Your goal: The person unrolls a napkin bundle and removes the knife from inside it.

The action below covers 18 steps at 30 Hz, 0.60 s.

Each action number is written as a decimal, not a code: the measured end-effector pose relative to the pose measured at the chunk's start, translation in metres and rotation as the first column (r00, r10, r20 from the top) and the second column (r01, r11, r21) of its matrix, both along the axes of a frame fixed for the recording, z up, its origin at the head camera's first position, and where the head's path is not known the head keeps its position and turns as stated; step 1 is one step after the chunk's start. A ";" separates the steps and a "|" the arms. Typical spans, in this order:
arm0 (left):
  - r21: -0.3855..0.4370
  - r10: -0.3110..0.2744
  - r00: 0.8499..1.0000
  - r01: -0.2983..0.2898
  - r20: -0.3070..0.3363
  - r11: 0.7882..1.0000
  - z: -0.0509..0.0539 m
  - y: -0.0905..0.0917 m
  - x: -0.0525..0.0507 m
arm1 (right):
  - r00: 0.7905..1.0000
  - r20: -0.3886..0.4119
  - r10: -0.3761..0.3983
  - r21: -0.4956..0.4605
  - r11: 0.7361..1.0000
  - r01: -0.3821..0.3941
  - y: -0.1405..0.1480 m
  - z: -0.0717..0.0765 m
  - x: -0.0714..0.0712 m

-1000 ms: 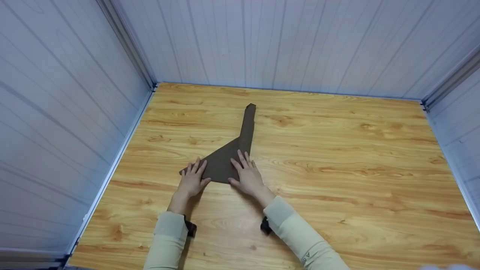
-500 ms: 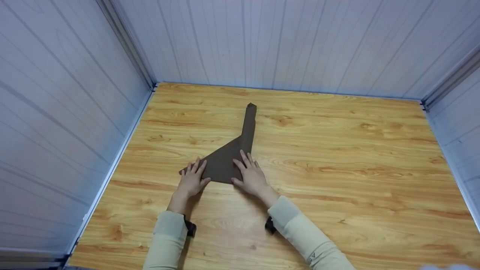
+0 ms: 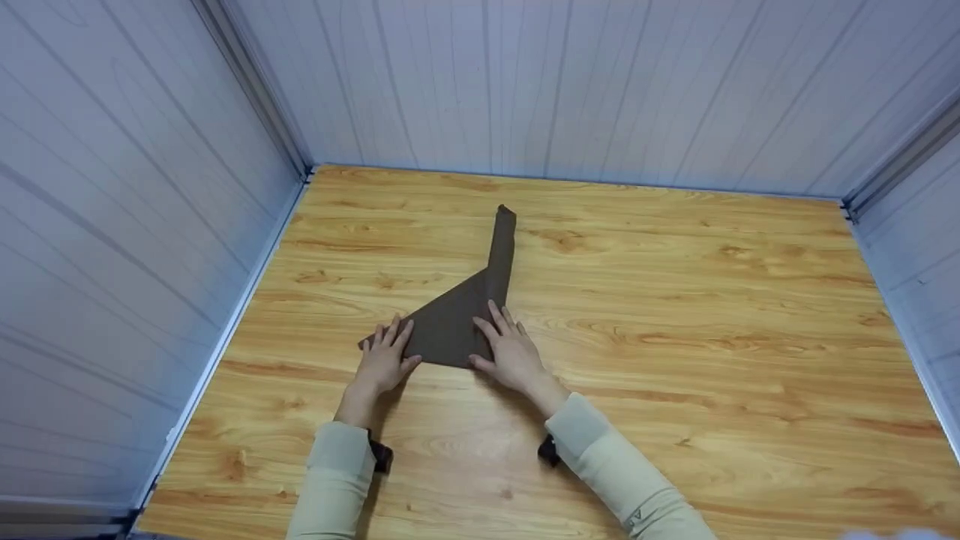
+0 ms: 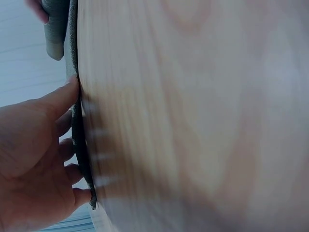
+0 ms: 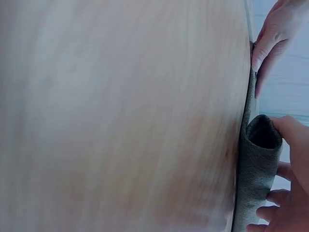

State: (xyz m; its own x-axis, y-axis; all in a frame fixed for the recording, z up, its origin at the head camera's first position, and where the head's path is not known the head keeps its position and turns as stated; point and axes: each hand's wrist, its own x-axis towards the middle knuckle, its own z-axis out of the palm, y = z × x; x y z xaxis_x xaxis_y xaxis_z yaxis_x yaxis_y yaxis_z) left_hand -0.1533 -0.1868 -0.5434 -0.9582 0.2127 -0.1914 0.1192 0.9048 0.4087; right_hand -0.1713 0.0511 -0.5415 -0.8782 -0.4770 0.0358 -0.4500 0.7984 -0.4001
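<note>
Rests spread-fingered left hand and right hand on dark cloth, likely soft and light, best held along its roll.

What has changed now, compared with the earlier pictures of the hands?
The right hand and the rolled edge of the dark cloth have shifted slightly right, showing more flat cloth between the hands. Nothing was taken or let go. The left hand stayed in place on the cloth.

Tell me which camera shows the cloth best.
The head view: it shows nearly the whole cloth from above. The left wrist view gives its thin edge and part of the roll; the right wrist view, the roll's hollow end.
</note>
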 end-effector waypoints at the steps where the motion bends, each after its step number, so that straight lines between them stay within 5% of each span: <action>1: -0.001 0.000 1.000 0.000 -0.001 1.000 0.000 0.000 0.000 | 1.000 0.000 -0.001 -0.004 1.000 0.001 0.001 0.000 0.000; 18: 0.020 0.013 1.000 -0.013 0.010 1.000 0.001 0.000 -0.001 | 0.999 0.036 -0.006 -0.088 0.996 0.009 0.019 0.004 0.001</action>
State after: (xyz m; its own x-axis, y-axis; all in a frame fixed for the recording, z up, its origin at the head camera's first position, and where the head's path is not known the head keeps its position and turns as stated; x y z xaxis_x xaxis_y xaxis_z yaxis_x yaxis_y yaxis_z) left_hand -0.1541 -0.1864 -0.5424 -0.9590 0.2044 -0.1965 0.1036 0.8978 0.4281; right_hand -0.1700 0.0701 -0.5374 -0.8830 -0.4671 0.0459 -0.4285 0.7623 -0.4850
